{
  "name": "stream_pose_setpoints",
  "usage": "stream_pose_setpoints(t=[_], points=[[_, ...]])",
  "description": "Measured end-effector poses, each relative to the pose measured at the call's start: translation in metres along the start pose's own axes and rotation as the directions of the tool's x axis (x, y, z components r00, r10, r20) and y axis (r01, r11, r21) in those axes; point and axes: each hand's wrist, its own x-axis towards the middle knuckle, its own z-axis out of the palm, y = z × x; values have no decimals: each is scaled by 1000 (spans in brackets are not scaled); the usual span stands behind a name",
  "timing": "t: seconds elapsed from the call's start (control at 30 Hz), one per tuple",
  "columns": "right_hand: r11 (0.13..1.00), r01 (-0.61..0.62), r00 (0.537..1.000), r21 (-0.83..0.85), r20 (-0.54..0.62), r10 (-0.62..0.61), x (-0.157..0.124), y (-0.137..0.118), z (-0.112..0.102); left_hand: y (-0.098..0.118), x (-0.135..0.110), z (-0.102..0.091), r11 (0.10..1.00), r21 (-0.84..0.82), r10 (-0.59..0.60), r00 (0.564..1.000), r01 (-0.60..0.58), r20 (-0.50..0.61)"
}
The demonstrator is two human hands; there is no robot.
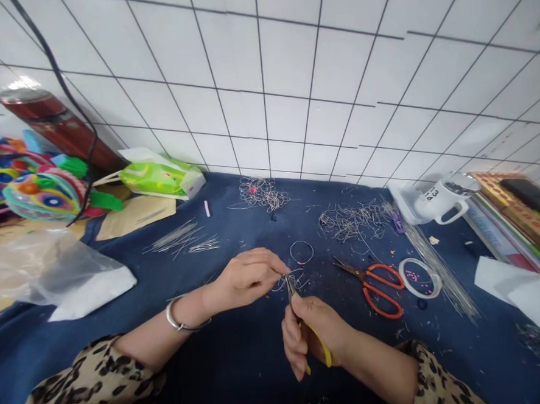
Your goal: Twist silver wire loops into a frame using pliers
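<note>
My right hand [314, 333] is closed around pliers with yellow handles [318, 344], whose metal jaws point up and away from me. At the jaws' tips, my left hand [249, 277] is closed in a pinch on a thin wire [295, 270]. Exactly how the wire sits in the jaws is too small to tell. Just beyond lies a wire ring [301, 253] with a few pink beads at its lower edge. Short wire pieces [298, 284] lie around and behind the plier tips. To the right, orange-handled scissors [381, 288] rest on the dark blue cloth [237, 358].
Tangled wire heaps [263, 195] lie near the tiled wall. Cut wires [176, 236] are on the left, long wires [440, 267] on the right. A white ring [421, 278] encloses pink beads. A mug [448, 201], red flask [59, 128], tissue pack [159, 177] and plastic bag [32, 267] stand around.
</note>
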Motion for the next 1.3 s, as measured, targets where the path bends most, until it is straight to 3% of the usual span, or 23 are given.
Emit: stream_pose_setpoints(t=[0.47, 0.7, 0.87, 1.03, 1.3], points=[[1000, -6, 1000, 27, -7, 6, -1, -3, 3, 0, 1, -3, 1000, -26, -15, 1000, 16, 20], [995, -90, 996, 46, 22, 89, -1, -8, -1, -2, 3, -6, 999, -47, -12, 997, 16, 75], [990, -104, 992, -96, -85, 96, -2, -13, -1, 0, 3, -7, 963, -138, -213, 969, 230, 126], [974, -78, 986, -212, -158, 45, -3, -15, 1, 1, 2, -6, 888, -226, -388, 916, 400, 100], [973, -82, 976, -216, -214, 35, -1, -8, -2, 5, 3, -4, 835, -235, -486, 867, 498, 108]])
